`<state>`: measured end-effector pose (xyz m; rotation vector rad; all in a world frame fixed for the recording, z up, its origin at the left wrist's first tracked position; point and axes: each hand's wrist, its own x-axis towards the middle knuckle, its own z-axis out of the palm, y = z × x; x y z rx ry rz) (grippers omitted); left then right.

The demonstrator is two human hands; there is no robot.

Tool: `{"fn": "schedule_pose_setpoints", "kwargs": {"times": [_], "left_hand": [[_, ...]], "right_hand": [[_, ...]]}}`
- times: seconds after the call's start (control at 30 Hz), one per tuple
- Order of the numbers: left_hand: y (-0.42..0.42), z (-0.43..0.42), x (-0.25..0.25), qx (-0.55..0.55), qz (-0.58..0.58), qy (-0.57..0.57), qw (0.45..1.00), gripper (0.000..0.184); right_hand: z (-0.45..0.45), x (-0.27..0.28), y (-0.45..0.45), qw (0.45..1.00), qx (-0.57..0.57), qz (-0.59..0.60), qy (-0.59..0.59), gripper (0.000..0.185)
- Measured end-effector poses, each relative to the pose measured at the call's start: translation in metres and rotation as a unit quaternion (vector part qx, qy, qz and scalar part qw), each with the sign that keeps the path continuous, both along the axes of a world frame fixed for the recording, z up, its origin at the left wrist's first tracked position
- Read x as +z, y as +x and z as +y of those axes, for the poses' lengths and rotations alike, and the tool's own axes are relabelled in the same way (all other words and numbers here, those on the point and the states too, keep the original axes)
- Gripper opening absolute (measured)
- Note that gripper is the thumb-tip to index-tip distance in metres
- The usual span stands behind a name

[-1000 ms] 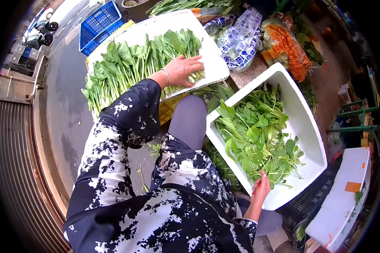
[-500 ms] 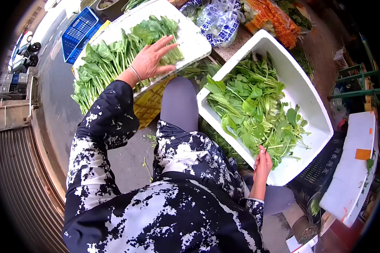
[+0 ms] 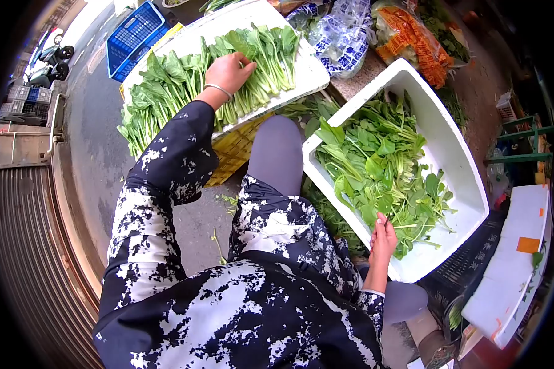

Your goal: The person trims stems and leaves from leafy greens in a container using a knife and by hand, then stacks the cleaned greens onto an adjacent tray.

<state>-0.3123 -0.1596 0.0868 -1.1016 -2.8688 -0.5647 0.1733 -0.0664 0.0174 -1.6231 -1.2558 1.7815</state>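
Note:
Leafy green vegetables (image 3: 172, 77) lie in a row across a white foam board (image 3: 252, 13), stems toward me. My left hand (image 3: 228, 75), with a bracelet at the wrist, rests on the row, its fingers curled together; what they hold, if anything, is hidden. A white foam box (image 3: 455, 166) on my right contains a loose heap of the same kind of greens (image 3: 375, 154). At its near rim my right hand (image 3: 383, 241) is closed in a pinch on a thin dark-tipped object, too small to name. A pale stem (image 3: 406, 226) lies beside those fingertips.
Under the board stands a yellow woven basket (image 3: 240, 154). A blue crate (image 3: 135, 37) is at the far left. Plastic bags (image 3: 341, 37) and an orange net-like bag (image 3: 418, 46) sit behind the box. A foam lid (image 3: 505, 264) leans at the right.
My left hand has gone from spread fingers to curled ones. The row of greens now reaches farther right on the board. My right hand keeps its pinch; the view has shifted slightly.

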Motion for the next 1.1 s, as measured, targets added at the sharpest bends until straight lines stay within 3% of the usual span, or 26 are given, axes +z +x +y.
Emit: {"fn": "schedule_pose_setpoints", "kwargs": {"times": [0.2,0.33,0.43,0.5,0.53,0.6,0.67,0.73,0.8,0.83,0.9,0.97,1.0,1.07,1.1], "left_hand": [[-0.004,0.021,-0.004,0.041,-0.028,-0.09,0.995,0.035],[-0.015,0.015,-0.015,0.052,-0.036,-0.045,0.997,0.031],[-0.02,0.004,-0.023,0.131,-0.168,0.063,0.975,0.031],[-0.021,-0.006,-0.028,0.196,-0.325,0.22,0.898,0.03],[-0.023,-0.011,-0.034,0.191,-0.357,0.278,0.871,0.028],[-0.017,-0.017,-0.026,0.112,-0.38,0.245,0.885,0.03],[-0.015,-0.014,-0.022,0.159,-0.245,0.221,0.93,0.06],[-0.017,-0.015,-0.014,0.174,-0.158,0.227,0.945,0.058],[0.017,-0.01,0.002,0.043,0.071,0.255,0.963,0.052],[0.06,0.001,0.025,-0.012,0.076,0.254,0.964,0.04],[0.099,0.018,0.022,-0.162,0.018,0.247,0.955,0.016],[0.159,0.04,0.008,-0.219,-0.193,0.175,0.94,0.016],[0.182,0.05,-0.004,-0.253,-0.205,0.107,0.939,0.016],[0.225,0.073,-0.039,-0.356,-0.174,0.087,0.914,0.012],[0.238,0.085,-0.068,-0.41,-0.127,0.103,0.897,0.013]], "right_hand": [[-0.005,0.002,-0.016,1.0,0.018,0.003,0.004,0.025],[-0.009,-0.008,-0.005,0.999,0.025,-0.009,0.018,0.028],[-0.004,-0.01,0.009,1.0,0.014,-0.011,0.021,0.031],[0.006,-0.011,0.018,0.998,-0.029,-0.021,0.056,0.028],[0.014,-0.012,0.026,0.997,-0.049,-0.032,0.057,0.028],[0.031,-0.016,0.038,0.995,-0.078,-0.034,0.041,0.028],[0.053,-0.028,0.045,0.991,-0.101,-0.061,0.055,0.028],[0.07,-0.04,0.045,0.987,-0.119,-0.083,0.065,0.029],[0.084,-0.052,0.036,0.986,-0.072,-0.14,0.047,0.034],[0.09,-0.065,0.031,0.987,-0.073,-0.137,0.046,0.034],[0.093,-0.097,0.024,0.94,0.091,-0.297,0.138,0.033],[0.087,-0.09,0.017,0.933,0.1,-0.309,0.154,0.031],[0.086,-0.082,0.016,0.923,0.109,-0.327,0.169,0.031],[0.087,-0.069,0.023,0.918,0.074,-0.331,0.206,0.024],[0.09,-0.059,0.034,0.957,0.057,-0.234,0.165,0.021]]}}
